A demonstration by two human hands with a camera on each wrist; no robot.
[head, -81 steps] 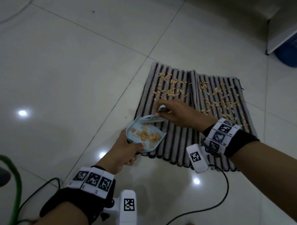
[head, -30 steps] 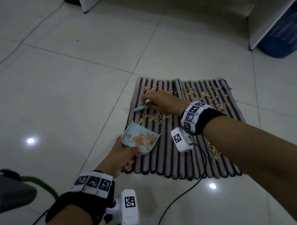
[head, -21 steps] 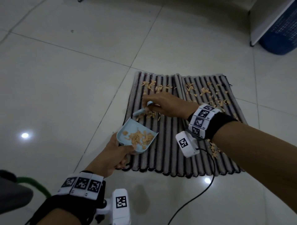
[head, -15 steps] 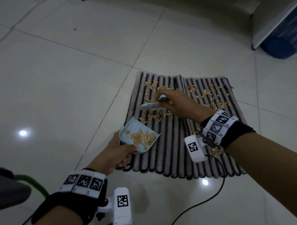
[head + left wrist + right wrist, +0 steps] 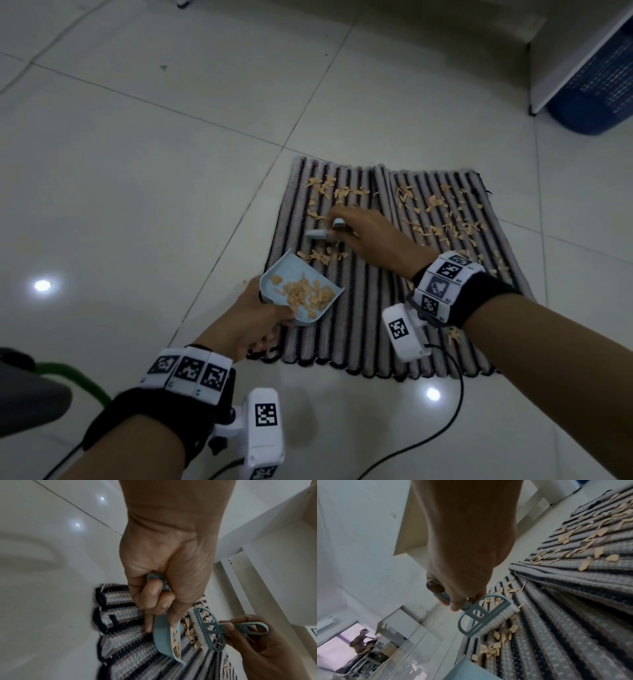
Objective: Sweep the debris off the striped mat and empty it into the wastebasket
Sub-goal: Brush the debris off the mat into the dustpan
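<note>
The striped mat [image 5: 373,318] lies on the tiled floor, strewn with tan debris [image 5: 435,219] over its far half. My left hand [image 5: 253,318] grips the handle of a light blue dustpan [image 5: 301,291], which rests tilted on the mat's left edge with a heap of debris in it. My right hand [image 5: 363,233] holds a small blue hand brush [image 5: 320,233] by its handle [image 5: 443,597]; its white bristles [image 5: 496,619] touch the mat just beyond a small pile of debris [image 5: 322,257] at the pan's lip. A blue wastebasket [image 5: 603,78] stands at the far right.
A white furniture panel [image 5: 565,58] stands beside the wastebasket. A black cable [image 5: 442,425] trails over the floor near the mat's front edge. A green hose and a dark object [image 5: 30,394] sit at the lower left.
Over the last second my right hand drew the brush toward the dustpan, lifted it back up the mat, and set it down again behind a small pile. The dustpan has barely moved.
</note>
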